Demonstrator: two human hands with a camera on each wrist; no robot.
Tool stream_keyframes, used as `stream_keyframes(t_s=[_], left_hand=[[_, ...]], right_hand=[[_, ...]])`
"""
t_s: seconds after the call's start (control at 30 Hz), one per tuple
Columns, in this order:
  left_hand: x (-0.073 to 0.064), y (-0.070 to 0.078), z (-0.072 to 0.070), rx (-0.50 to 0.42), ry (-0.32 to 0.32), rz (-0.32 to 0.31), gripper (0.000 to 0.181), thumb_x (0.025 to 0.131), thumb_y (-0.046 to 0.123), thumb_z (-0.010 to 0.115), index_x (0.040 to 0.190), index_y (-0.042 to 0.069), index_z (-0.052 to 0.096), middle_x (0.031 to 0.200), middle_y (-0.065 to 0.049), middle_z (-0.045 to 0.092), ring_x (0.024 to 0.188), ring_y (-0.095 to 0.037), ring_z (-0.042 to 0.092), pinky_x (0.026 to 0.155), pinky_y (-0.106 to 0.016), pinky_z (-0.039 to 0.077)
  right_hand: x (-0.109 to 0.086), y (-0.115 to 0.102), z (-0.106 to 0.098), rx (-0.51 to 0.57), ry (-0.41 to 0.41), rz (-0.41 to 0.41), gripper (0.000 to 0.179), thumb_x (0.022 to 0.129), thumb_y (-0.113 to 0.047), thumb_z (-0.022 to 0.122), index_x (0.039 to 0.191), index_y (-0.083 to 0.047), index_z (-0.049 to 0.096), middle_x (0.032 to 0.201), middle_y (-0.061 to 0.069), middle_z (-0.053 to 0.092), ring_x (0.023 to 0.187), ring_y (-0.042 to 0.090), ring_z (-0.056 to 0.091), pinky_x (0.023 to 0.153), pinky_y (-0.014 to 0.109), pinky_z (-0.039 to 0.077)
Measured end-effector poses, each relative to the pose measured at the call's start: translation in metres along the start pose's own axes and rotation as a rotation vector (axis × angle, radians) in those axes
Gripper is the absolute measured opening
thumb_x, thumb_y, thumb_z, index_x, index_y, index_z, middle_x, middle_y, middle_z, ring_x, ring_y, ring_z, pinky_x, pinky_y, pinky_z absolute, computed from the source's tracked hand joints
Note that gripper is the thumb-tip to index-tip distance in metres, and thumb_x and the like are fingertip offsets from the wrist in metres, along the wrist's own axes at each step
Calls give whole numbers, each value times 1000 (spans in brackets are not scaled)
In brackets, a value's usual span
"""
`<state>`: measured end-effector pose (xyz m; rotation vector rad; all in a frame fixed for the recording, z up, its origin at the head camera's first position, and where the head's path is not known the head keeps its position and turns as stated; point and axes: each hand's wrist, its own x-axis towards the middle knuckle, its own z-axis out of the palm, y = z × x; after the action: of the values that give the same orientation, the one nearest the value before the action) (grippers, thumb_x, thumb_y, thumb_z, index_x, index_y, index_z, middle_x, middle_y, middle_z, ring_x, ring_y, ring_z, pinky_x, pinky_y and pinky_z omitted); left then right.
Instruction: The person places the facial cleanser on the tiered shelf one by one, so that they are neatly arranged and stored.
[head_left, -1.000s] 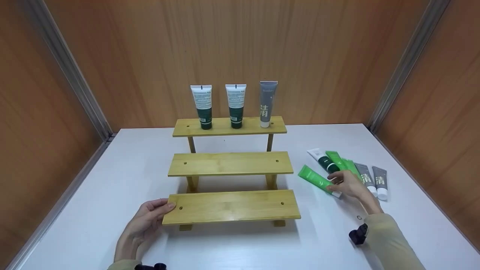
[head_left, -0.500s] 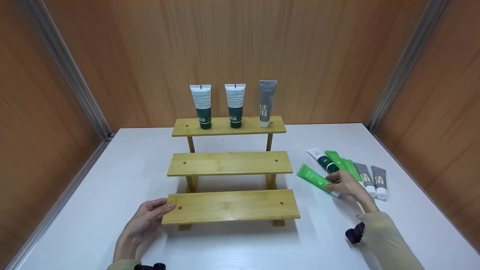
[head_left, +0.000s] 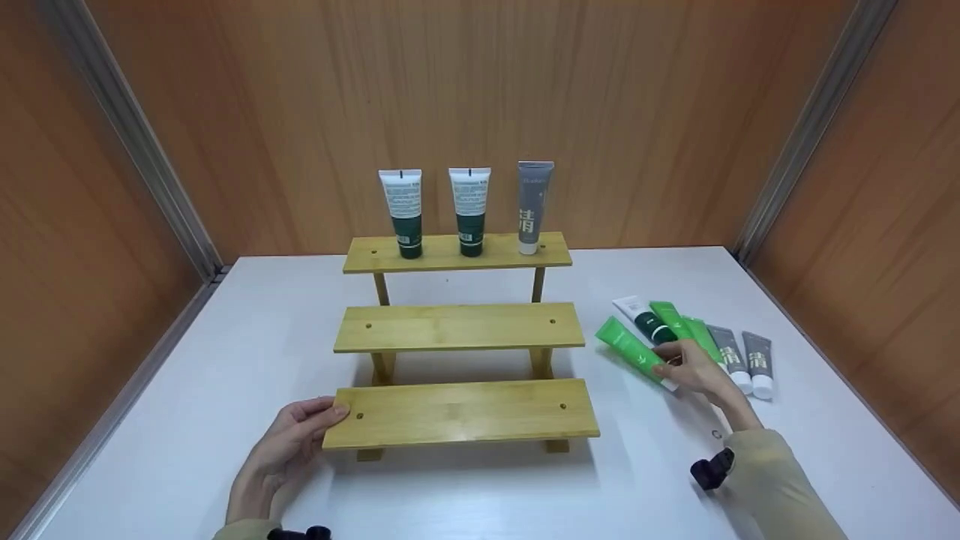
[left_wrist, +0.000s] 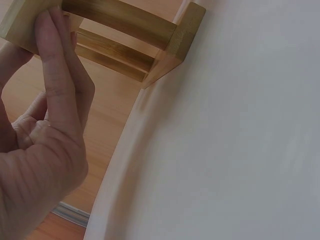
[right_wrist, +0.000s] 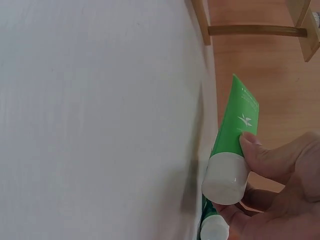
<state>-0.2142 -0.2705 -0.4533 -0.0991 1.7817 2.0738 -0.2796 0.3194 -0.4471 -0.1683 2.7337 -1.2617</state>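
My left hand (head_left: 289, 442) pinches the left end of the lowest board of a three-tier wooden display stand (head_left: 461, 412), thumb on top and fingers beneath, as the left wrist view also shows. At the right, my right hand (head_left: 697, 371) pinches a green squeeze tube (head_left: 628, 345) near its white cap (right_wrist: 226, 177). The tube's flat end is tipped up off the white table. Just behind it lies a white and dark green tube (head_left: 643, 319). Two more green tubes (head_left: 671, 316) lie partly behind my right hand.
Two white and dark green tubes (head_left: 406, 214) and a grey tube (head_left: 532, 206) stand caps down on the top tier. Two grey tubes (head_left: 760, 364) lie at the far right of the table (head_left: 150, 420). Wooden panels (head_left: 480, 112) close in the back and sides.
The flat end of the green tube has risen off the table in my right hand. My left hand keeps its hold on the stand.
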Motion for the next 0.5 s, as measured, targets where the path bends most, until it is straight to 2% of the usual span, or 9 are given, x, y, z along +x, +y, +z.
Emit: stream_keyframes(t_s=[0.07,0.27,0.5], left_hand=[[0,0,0,1,3,-3,33,98,19,67,127,3,63,105,1,77,96,-9,75,83,-19,61],[0,0,0,7,4,-3,30,98,19,67,124,5,65,104,2,77,95,-9,75,83,-19,61],[0,0,0,1,-2,0,26,98,19,66,122,7,66,104,2,77,94,-9,75,82,-19,61]], right_hand=[[-1,-4,2,-4,-1,19,47,94,-8,63,133,16,53,120,32,62,102,27,57,76,23,50],[-6,-13,4,-13,13,-6,45,96,-6,62,133,16,52,128,34,59,108,29,55,81,22,46],[-9,-20,4,51,3,-11,47,98,-7,59,137,17,48,135,34,54,118,35,52,89,24,44]])
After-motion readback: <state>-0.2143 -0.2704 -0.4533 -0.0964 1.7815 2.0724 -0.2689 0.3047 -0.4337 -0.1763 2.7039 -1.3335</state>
